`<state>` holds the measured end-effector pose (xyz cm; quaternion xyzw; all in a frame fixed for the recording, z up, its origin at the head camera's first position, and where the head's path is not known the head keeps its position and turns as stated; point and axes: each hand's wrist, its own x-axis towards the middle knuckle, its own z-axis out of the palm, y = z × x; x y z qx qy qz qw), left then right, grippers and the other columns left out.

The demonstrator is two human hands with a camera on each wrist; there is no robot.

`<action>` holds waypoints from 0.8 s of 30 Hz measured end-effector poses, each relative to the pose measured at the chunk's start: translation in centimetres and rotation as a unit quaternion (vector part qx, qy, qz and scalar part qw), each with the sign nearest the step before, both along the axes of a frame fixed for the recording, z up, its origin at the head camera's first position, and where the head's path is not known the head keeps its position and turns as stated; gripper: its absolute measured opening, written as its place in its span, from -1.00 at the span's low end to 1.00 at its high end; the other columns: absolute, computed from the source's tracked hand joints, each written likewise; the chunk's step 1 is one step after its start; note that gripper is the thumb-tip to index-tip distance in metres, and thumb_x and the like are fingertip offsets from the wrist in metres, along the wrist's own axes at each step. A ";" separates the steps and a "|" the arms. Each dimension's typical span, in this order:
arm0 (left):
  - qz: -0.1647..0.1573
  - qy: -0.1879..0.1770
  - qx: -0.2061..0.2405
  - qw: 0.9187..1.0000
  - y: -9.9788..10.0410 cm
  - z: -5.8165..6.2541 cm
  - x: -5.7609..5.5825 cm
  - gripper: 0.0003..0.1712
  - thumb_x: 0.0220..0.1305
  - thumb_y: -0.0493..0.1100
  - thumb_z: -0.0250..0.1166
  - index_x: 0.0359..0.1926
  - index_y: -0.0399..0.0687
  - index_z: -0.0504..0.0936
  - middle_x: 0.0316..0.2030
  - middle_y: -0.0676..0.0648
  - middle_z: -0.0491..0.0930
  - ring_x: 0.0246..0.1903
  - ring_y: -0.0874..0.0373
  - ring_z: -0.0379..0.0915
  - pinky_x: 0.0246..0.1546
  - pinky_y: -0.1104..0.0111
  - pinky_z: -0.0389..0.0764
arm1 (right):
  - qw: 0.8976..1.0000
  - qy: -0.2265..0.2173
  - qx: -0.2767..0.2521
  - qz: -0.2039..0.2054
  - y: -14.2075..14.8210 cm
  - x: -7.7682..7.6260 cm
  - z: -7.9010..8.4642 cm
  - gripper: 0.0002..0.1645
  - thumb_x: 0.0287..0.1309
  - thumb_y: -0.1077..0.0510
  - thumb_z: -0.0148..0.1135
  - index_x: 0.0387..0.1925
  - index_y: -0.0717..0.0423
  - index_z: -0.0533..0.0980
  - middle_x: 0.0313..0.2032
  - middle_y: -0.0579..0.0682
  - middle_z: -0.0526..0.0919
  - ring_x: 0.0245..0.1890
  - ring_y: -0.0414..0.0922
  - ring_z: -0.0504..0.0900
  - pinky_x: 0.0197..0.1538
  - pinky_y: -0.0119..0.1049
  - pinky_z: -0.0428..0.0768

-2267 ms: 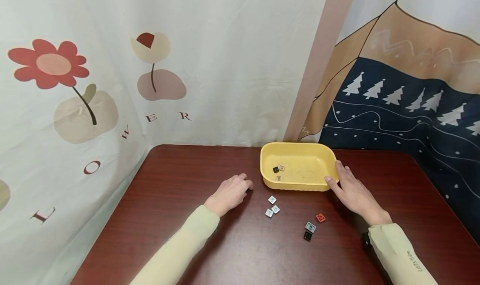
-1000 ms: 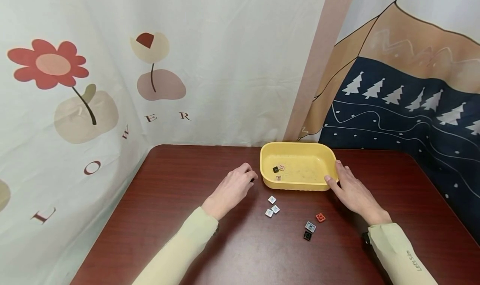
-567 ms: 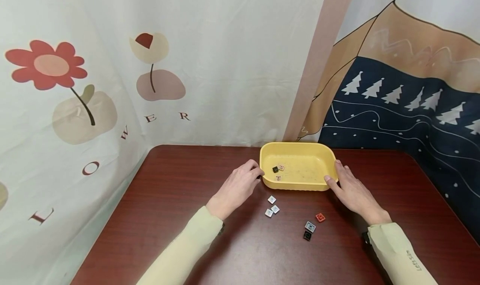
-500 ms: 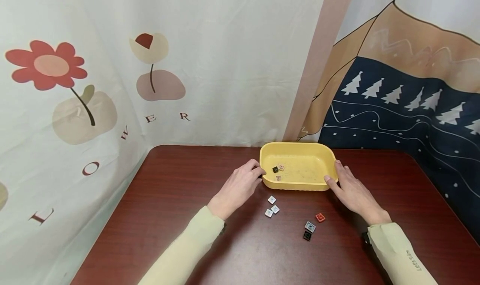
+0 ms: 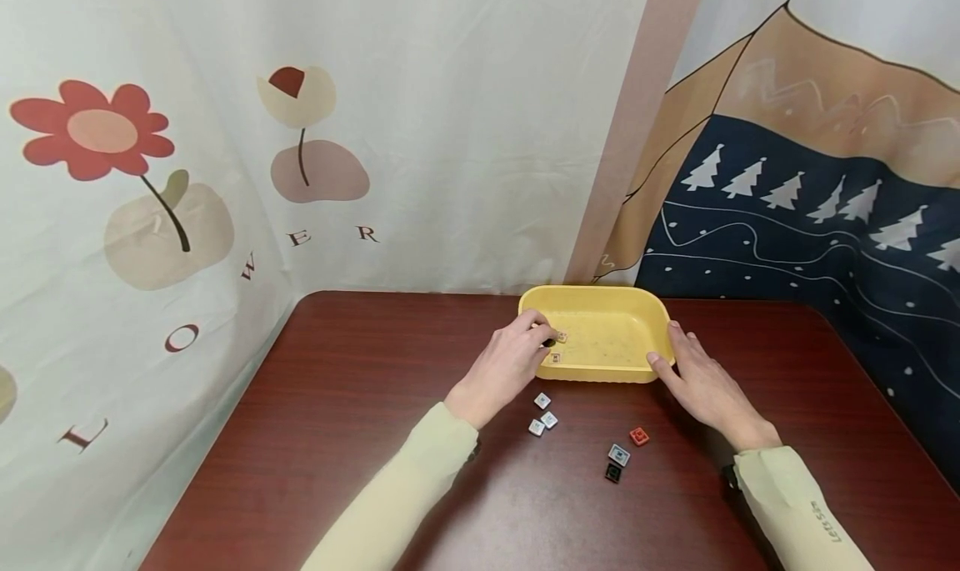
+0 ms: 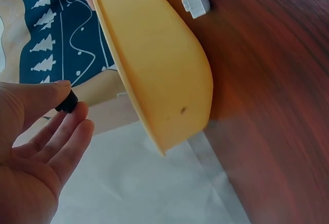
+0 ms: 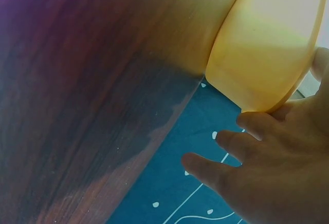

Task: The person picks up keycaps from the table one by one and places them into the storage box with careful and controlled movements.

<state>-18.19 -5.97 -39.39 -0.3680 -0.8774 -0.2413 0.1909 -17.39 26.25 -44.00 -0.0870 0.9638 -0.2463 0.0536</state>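
Note:
My left hand (image 5: 504, 363) is over the left end of a yellow plastic tub (image 5: 600, 374) in the head view. Between thumb and fingertips it pinches a small black keycap (image 6: 68, 102), clearest in the left wrist view. Two pale keycaps lie on the tub floor, one beige keycap (image 5: 562, 337) beside my fingertips and another keycap (image 5: 556, 358) nearer the front. The dark keycap seen in the tub earlier is hidden behind the hand. My right hand (image 5: 705, 388) rests against the tub's right end, fingers mostly straight and spread, thumb at the rim.
Three white keycaps (image 5: 549, 419) lie on the dark red table (image 5: 360, 371) in front of the tub. Right of them are a red keycap (image 5: 639, 436), a grey keycap (image 5: 618, 455) and a black keycap (image 5: 613, 473). Printed curtains (image 5: 465, 137) hang behind the table.
My left hand has moved right from the table beside the tub, over its left rim, carrying the black keycap. The right hand stays in place, and the tub has hardly moved.

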 end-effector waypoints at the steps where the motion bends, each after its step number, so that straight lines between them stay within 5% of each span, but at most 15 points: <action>1: 0.000 0.000 -0.002 1.000 0.3 0.0 -0.1 -0.74 0.27 -0.44 0.42 -0.05 -0.15 0.75 -0.07 -0.08 0.57 -0.22 0.10 0.66 -0.17 0.36 0.66 | 1.000 0.000 0.000 0.000 0.0 0.0 0.0 0.09 0.56 -0.40 -0.25 0.63 0.32 -0.26 0.59 0.40 -0.16 0.56 0.42 -0.14 0.42 0.44 0.01; 11: 0.016 0.003 -0.045 0.999 2.6 -0.4 -1.7 -0.81 0.34 -0.33 0.41 -0.04 -0.15 0.75 -0.09 -0.07 0.61 -0.10 0.11 0.60 -0.10 0.34 0.64 | 1.000 -0.002 0.001 0.000 -0.1 0.0 0.1 0.11 0.54 -0.42 -0.26 0.63 0.31 -0.26 0.60 0.39 -0.17 0.56 0.42 -0.15 0.43 0.44 0.01; 24: 0.063 -0.061 -0.087 0.992 5.3 -1.2 -3.9 -0.79 0.29 -0.25 0.47 -0.05 -0.06 0.81 -0.12 -0.02 0.67 -0.14 0.12 0.67 -0.06 0.39 0.61 | 1.000 -0.001 0.002 0.002 -0.1 0.1 0.2 0.11 0.54 -0.42 -0.26 0.62 0.32 -0.26 0.59 0.40 -0.16 0.56 0.42 -0.14 0.43 0.43 0.01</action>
